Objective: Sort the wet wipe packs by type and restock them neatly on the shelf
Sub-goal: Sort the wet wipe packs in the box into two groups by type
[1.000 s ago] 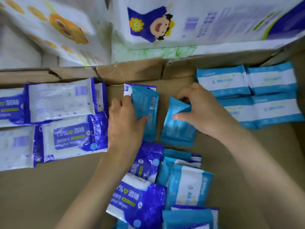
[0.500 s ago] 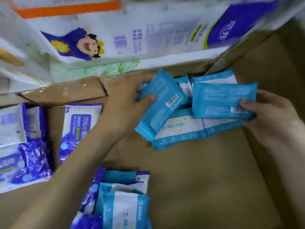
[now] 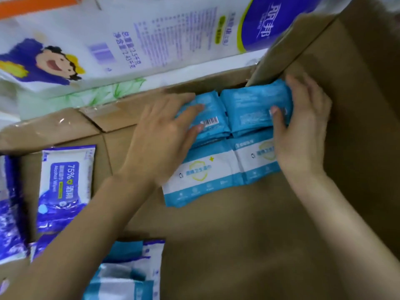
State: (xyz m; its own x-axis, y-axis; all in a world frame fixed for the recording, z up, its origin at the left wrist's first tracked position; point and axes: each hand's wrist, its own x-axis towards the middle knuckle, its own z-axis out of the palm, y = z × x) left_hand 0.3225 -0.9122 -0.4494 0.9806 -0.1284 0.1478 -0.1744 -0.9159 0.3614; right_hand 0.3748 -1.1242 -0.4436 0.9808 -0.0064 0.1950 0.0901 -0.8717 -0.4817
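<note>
My left hand point(image 3: 164, 135) holds a light-blue wipe pack with a barcode point(image 3: 213, 118), thumb at its near edge and fingers over its top. My right hand point(image 3: 300, 131) grips a second light-blue pack point(image 3: 251, 109) beside it, thumb on top and fingers curled round its far edge. Both packs sit back side up on the rear row, against the cardboard back edge. In front of them lie two light-blue packs face up point(image 3: 199, 174), side by side. A dark-blue 75% alcohol wipe pack point(image 3: 67, 180) lies at the left.
A mixed pile of blue packs point(image 3: 129, 267) lies near the bottom under my left forearm. More dark-blue packs point(image 3: 10, 213) are at the far left. Large tissue bundles point(image 3: 129, 40) stand behind. A cardboard wall point(image 3: 357, 105) rises on the right above the bare cardboard floor point(image 3: 238, 245).
Both hands carried a light-blue pack each from the middle pile to the right-hand group and lowered them onto the rear row. The view swung to the right.
</note>
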